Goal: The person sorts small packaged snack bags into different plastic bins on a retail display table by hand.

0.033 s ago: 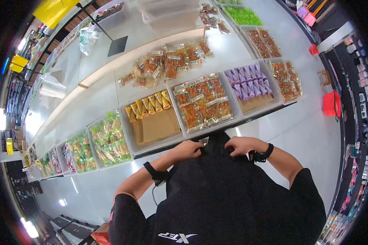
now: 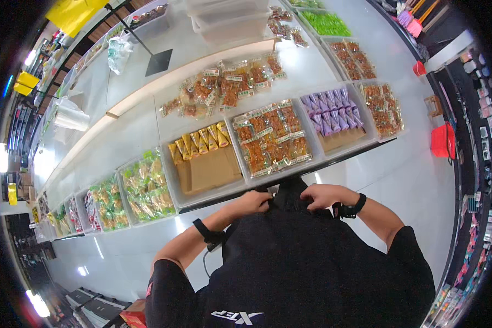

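Observation:
Both hands are at the black cloth [image 2: 290, 192] in front of my body, close to the display's front edge. My left hand [image 2: 255, 202] is closed, its curled fingers pinching the cloth's left side. On the other side my right hand [image 2: 325, 195] grips the same cloth, fingertips tucked behind it. Whether this cloth is part of my black shirt [image 2: 311, 262] I cannot tell. Just beyond the hands stands a clear bin of packaged reddish-brown snacks [image 2: 270, 136]. Left of it, a bin holds yellow cone-shaped packs [image 2: 202, 141] on cardboard; purple cone packs [image 2: 333, 111] fill part of the bin on the right.
Loose snack packs [image 2: 224, 85] lie behind the bins, before a wooden divider [image 2: 147, 94]. Green-and-tan bagged goods [image 2: 145, 186] continue along the left. Stacked plastic tubs [image 2: 232, 24] stand at the back. A red basket [image 2: 443, 140] sits on the floor near the right-hand shelves [image 2: 478, 142].

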Motion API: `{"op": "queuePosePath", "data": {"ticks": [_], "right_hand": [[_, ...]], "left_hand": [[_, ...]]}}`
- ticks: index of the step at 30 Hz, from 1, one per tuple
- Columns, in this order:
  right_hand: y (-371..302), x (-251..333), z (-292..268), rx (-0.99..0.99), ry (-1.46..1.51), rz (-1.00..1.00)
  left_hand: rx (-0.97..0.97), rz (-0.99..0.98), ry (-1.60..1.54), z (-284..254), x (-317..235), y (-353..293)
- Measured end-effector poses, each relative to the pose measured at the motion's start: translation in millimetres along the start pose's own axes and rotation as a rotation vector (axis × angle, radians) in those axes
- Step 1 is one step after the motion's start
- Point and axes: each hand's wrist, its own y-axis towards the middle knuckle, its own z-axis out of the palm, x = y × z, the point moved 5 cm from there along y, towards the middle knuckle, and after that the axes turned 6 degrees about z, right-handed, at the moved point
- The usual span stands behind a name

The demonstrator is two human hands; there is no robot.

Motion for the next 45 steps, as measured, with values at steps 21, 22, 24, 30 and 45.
{"op": "queuePosePath", "data": {"ticks": [21,22,24,30,45], "right_hand": [[-35.4,3.5,10.4,0.133,0.352,0.031],[-31.6,-0.9,8.5,0.155,0.265,0.037],[-18.2,-2.1,11.9,0.186,0.040,0.075],[-5.2,-52.2,-2.5,0.204,0.367,0.262],[18.5,-61.8,10.6,-0.146,-0.347,0.176]], "left_hand": [[-0.135,0.035,-0.341,31.9,-36.1,-7.0],[-0.188,0.064,-0.343,30.1,-37.7,-7.0],[-0.260,0.066,-0.265,29.9,-29.6,-9.7],[-0.360,-0.075,-0.103,-6.5,-9.2,-9.6],[-0.239,-0.251,-0.271,16.7,39.0,-40.1]]}}
